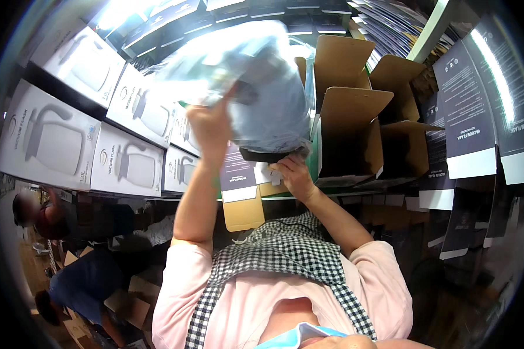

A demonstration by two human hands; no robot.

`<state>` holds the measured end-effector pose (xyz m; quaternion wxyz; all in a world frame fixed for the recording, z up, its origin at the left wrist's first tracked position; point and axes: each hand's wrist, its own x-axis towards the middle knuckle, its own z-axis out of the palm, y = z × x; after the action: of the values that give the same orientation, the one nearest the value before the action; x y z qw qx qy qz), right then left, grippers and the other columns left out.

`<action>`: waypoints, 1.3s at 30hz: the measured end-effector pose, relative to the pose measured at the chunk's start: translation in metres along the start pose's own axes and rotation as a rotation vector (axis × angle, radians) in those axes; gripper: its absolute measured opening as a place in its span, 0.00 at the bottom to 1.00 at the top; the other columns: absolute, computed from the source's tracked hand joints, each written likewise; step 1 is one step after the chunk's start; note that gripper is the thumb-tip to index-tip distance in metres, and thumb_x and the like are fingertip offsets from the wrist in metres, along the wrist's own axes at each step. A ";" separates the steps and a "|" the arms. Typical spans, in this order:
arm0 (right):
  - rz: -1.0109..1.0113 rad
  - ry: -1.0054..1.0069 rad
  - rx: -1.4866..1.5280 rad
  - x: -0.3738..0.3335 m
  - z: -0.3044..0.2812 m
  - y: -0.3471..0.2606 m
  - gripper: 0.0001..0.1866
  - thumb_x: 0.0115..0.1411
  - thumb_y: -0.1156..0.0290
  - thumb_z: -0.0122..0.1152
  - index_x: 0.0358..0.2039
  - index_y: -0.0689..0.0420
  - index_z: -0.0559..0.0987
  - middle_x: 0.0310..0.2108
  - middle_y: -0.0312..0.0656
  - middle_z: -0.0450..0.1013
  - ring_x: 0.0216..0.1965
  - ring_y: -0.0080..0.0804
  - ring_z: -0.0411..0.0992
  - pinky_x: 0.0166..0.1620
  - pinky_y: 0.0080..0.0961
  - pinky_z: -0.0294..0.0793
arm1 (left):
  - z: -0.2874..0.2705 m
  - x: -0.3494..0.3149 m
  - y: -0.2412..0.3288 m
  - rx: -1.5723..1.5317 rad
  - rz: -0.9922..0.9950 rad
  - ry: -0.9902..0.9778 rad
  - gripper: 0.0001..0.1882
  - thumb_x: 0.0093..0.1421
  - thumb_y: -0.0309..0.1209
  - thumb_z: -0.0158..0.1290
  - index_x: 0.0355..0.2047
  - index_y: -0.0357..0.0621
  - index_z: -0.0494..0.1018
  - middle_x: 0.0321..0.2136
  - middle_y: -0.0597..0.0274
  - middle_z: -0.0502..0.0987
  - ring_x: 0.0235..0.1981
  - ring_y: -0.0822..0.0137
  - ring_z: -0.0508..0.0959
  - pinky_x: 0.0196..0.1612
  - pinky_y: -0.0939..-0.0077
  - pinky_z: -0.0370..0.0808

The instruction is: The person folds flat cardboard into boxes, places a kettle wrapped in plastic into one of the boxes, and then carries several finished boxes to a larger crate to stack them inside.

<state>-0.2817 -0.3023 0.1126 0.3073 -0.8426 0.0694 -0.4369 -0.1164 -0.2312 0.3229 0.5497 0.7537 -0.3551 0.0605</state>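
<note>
A pale blue, rounded flask point(273, 110) in a clear plastic bag point(206, 55) is tilted over the bench in front of me; its dark end points toward me. My left hand point(209, 128) is closed on the bag at the flask's left side, its fingers partly smeared by motion. At the dark end, my right hand point(295, 174) pinches the bagged flask. Just below lies a dark-and-white carton point(239, 174) with a brown flap point(243, 214), partly covered by the flask and my hands.
White boxes with jug pictures point(128, 160) stand in rows at left. Open brown-lined cartons point(349, 136) stand close on the right, with flattened dark cartons point(466, 110) beyond. More boxes are stacked at the back. A person in dark blue point(90, 285) bends over cartons at lower left.
</note>
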 end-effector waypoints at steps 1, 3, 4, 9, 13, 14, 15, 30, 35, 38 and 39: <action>-0.096 -0.059 -0.128 0.000 -0.005 0.004 0.12 0.50 0.76 0.58 0.37 0.58 0.80 0.34 0.40 0.73 0.38 0.38 0.72 0.44 0.36 0.71 | 0.021 -0.013 -0.001 -0.114 0.023 0.012 0.07 0.56 0.25 0.58 0.31 0.32 0.80 0.20 0.57 0.79 0.20 0.68 0.76 0.24 0.72 0.69; -0.097 -0.078 -0.095 0.001 -0.004 0.003 0.09 0.51 0.74 0.57 0.34 0.56 0.81 0.32 0.39 0.73 0.38 0.38 0.73 0.45 0.34 0.70 | 0.050 -0.040 -0.044 -0.051 0.167 0.085 0.08 0.57 0.25 0.56 0.35 0.35 0.81 0.21 0.58 0.79 0.21 0.66 0.77 0.25 0.70 0.71; -0.111 -0.086 -0.096 0.000 -0.004 0.003 0.09 0.51 0.74 0.57 0.34 0.56 0.81 0.33 0.39 0.73 0.38 0.37 0.73 0.46 0.34 0.70 | 0.053 -0.052 -0.064 0.089 0.315 -0.006 0.11 0.57 0.26 0.56 0.38 0.34 0.80 0.23 0.49 0.79 0.24 0.52 0.79 0.30 0.61 0.74; -0.196 -0.086 -0.198 0.009 -0.015 -0.012 0.14 0.45 0.76 0.65 0.36 0.55 0.83 0.39 0.40 0.75 0.42 0.41 0.71 0.48 0.33 0.70 | 0.047 -0.091 -0.103 0.812 0.563 -0.270 0.22 0.49 0.32 0.60 0.45 0.36 0.76 0.58 0.35 0.64 0.61 0.39 0.63 0.59 0.53 0.64; -0.052 0.076 -0.285 0.024 -0.027 -0.029 0.20 0.50 0.66 0.73 0.44 0.53 0.81 0.49 0.43 0.72 0.54 0.43 0.66 0.55 0.39 0.65 | 0.027 -0.070 -0.110 0.353 0.162 -0.324 0.20 0.56 0.21 0.53 0.51 0.40 0.72 0.46 0.39 0.73 0.40 0.43 0.77 0.40 0.55 0.74; 0.008 0.161 -0.339 0.041 -0.032 -0.038 0.28 0.48 0.66 0.74 0.51 0.54 0.76 0.50 0.45 0.71 0.54 0.45 0.66 0.55 0.41 0.65 | 0.013 -0.072 -0.134 0.338 0.216 -0.307 0.18 0.56 0.20 0.51 0.48 0.38 0.73 0.38 0.41 0.75 0.35 0.42 0.77 0.36 0.55 0.74; 0.066 0.248 -0.401 0.057 -0.034 -0.044 0.37 0.47 0.65 0.75 0.58 0.54 0.71 0.51 0.46 0.70 0.55 0.47 0.65 0.55 0.43 0.65 | 0.004 -0.073 -0.153 0.316 0.278 -0.288 0.16 0.57 0.18 0.50 0.46 0.37 0.74 0.30 0.43 0.76 0.29 0.41 0.77 0.32 0.56 0.75; 0.631 0.416 0.277 0.132 0.039 0.008 0.18 0.64 0.61 0.58 0.44 0.62 0.69 0.44 0.47 0.69 0.47 0.35 0.67 0.52 0.34 0.65 | 0.023 -0.057 -0.120 0.720 0.272 -0.550 0.31 0.55 0.41 0.54 0.57 0.38 0.67 0.43 0.44 0.69 0.45 0.50 0.72 0.38 0.53 0.72; 0.569 0.241 0.583 0.153 0.016 -0.001 0.33 0.69 0.41 0.37 0.45 0.63 0.75 0.48 0.51 0.74 0.52 0.44 0.69 0.59 0.37 0.61 | 0.041 -0.049 -0.129 0.690 0.182 -0.521 0.31 0.55 0.43 0.57 0.55 0.39 0.69 0.45 0.42 0.69 0.46 0.45 0.73 0.42 0.52 0.75; 0.318 0.076 0.525 0.107 0.016 0.002 0.39 0.69 0.40 0.31 0.38 0.63 0.80 0.48 0.50 0.75 0.60 0.43 0.64 0.63 0.40 0.56 | 0.008 -0.032 -0.139 0.344 0.160 -0.615 0.30 0.55 0.43 0.59 0.54 0.37 0.70 0.47 0.45 0.75 0.47 0.46 0.76 0.46 0.59 0.76; 0.229 -0.030 0.460 0.092 0.004 0.000 0.38 0.65 0.37 0.37 0.46 0.62 0.79 0.58 0.54 0.68 0.68 0.52 0.54 0.67 0.47 0.50 | -0.008 -0.037 -0.152 -0.289 -0.211 -0.638 0.33 0.53 0.41 0.61 0.55 0.33 0.70 0.49 0.49 0.76 0.50 0.51 0.76 0.51 0.60 0.75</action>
<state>-0.2225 -0.3359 0.1744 0.5392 -0.7437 0.0587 -0.3908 -0.0496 -0.1849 0.1892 0.5153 0.6816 -0.4340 -0.2856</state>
